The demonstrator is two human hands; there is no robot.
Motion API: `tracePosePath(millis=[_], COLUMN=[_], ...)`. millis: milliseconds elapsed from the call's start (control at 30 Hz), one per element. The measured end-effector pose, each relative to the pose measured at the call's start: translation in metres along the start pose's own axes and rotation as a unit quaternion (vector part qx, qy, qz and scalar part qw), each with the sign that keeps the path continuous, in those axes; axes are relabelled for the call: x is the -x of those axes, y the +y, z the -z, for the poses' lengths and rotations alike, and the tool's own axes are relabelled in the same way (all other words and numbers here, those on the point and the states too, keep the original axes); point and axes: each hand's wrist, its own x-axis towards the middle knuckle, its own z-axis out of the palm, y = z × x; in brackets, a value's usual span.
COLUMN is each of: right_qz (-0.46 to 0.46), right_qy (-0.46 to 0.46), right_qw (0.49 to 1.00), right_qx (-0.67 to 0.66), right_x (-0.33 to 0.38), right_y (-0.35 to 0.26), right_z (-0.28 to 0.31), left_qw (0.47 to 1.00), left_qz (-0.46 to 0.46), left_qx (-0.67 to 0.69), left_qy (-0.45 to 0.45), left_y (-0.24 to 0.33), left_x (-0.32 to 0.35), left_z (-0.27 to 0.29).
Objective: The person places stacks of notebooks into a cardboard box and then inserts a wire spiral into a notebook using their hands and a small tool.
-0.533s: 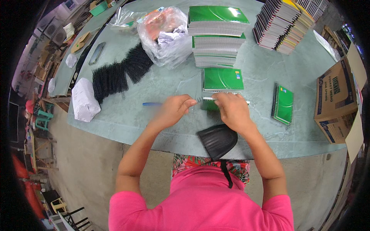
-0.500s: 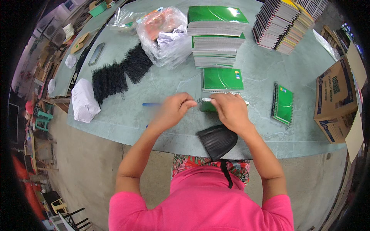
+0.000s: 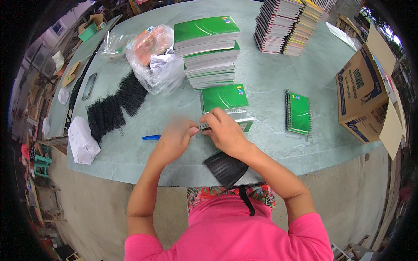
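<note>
Workpiece position: the green notebook (image 3: 247, 127) lies under the right hand (image 3: 208, 126), in front of the person and just on the near side of a low green pile (image 3: 224, 96). Whether it touches the counter (image 3: 270, 161) cannot be told.

Hand state: the right hand clasps the notebook at its edge, fingers over the top and thumb below. The left hand (image 3: 194, 128) is blurred (its thumb and forefinger appear close together, beside the notebook's left end). Whether it pinches a wire end cannot be told.

Surroundings: black coils (image 3: 106, 114) lie to the left, beyond the blue pen (image 3: 151, 137). A black ribbed pouch (image 3: 224, 169) sits at the near edge of the counter. A coil-bound notebook (image 3: 298, 113) lies to the right, well apart from both hands.

Fault conditions (judgement):

1. Misaligned holes. Probable cause: the right hand slackens and the loose sheets slide against the cover.
2. Bent wire or torn hole. Probable cause: the left hand pushes or twists at an angle to the edge.
3. Pile disturbed. Probable cause: the knuckles or the notebook drift forward, as the low pile stands very near.
4. Pouch knocked off the counter. Probable cause: the right forearm drops while passing over it.
</note>
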Motion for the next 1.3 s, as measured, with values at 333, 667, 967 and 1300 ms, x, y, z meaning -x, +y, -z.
tracePosePath(millis=[333, 667, 967, 1300], right_qz=[-0.231, -0.274, -0.25, -0.259], right_qy=[-0.002, 0.078, 0.078, 0.065], right_qw=[0.963, 0.881, 0.886, 0.878], right_qx=[-0.137, -0.376, -0.384, -0.396], right_x=[0.037, 0.049, 0.051, 0.048], right_y=[0.057, 0.064, 0.066, 0.066], right_z=[0.055, 0.036, 0.031, 0.029], left_qw=[0.996, 0.961, 0.916, 0.977], left_qz=[-0.08, -0.058, -0.13, -0.132], left_qx=[0.017, -0.087, -0.085, -0.116], left_qy=[-0.021, 0.255, 0.371, 0.12], left_y=[0.045, 0.037, 0.042, 0.045], left_x=[0.023, -0.001, -0.018, -0.018], left_z=[-0.053, -0.01, -0.001, -0.027])
